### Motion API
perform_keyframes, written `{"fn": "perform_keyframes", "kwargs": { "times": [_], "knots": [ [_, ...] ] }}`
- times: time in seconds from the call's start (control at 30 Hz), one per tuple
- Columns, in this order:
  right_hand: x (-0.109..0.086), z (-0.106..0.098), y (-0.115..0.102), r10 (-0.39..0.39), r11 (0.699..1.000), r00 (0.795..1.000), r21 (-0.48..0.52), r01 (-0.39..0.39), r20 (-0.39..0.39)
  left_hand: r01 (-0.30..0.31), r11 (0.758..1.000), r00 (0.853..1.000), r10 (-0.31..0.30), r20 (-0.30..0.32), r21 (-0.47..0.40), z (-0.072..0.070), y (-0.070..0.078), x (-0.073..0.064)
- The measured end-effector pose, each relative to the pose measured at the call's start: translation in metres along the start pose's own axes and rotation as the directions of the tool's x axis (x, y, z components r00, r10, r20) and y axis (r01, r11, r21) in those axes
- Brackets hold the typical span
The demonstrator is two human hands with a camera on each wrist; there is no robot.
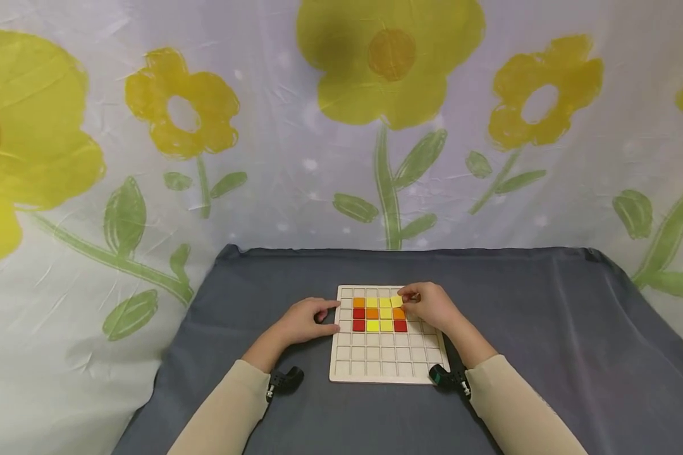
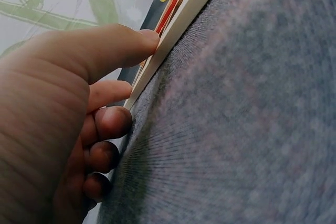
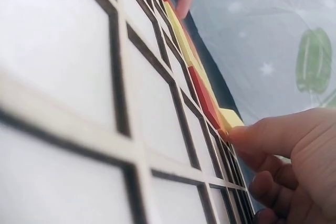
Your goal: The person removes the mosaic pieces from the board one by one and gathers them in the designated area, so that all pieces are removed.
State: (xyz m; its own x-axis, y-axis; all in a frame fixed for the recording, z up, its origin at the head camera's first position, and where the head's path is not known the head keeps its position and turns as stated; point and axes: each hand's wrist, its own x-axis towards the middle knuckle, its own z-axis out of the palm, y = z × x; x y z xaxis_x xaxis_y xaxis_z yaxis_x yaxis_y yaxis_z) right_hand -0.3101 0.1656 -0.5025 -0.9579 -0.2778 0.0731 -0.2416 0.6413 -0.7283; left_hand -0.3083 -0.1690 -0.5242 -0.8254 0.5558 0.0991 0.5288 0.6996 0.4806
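Note:
A square wooden grid board lies on the dark cloth, with red, orange and yellow square tiles in three rows of its upper part. My right hand pinches a yellow tile between thumb and fingers at the right end of the top coloured row. In the right wrist view that tile sits tilted, above a red tile. My left hand touches the board's left edge with outstretched thumb and index finger; its other fingers are bent beneath, as the left wrist view shows.
Dark grey cloth covers the table around the board. Behind it hangs a pale curtain printed with yellow flowers. Black wrist cameras sit at both sleeves, the right one overlapping the board's lower right corner in the head view.

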Motion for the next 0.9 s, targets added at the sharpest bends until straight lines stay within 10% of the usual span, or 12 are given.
{"fn": "perform_keyframes", "kwargs": {
  "times": [0.9],
  "knots": [
    [-0.011,-0.043,-0.013,-0.058,0.998,0.997,-0.007,0.058,-0.04,-0.011,1.0,1.0,0.011,-0.012,-0.009,-0.003,0.001,-0.001]
  ]
}}
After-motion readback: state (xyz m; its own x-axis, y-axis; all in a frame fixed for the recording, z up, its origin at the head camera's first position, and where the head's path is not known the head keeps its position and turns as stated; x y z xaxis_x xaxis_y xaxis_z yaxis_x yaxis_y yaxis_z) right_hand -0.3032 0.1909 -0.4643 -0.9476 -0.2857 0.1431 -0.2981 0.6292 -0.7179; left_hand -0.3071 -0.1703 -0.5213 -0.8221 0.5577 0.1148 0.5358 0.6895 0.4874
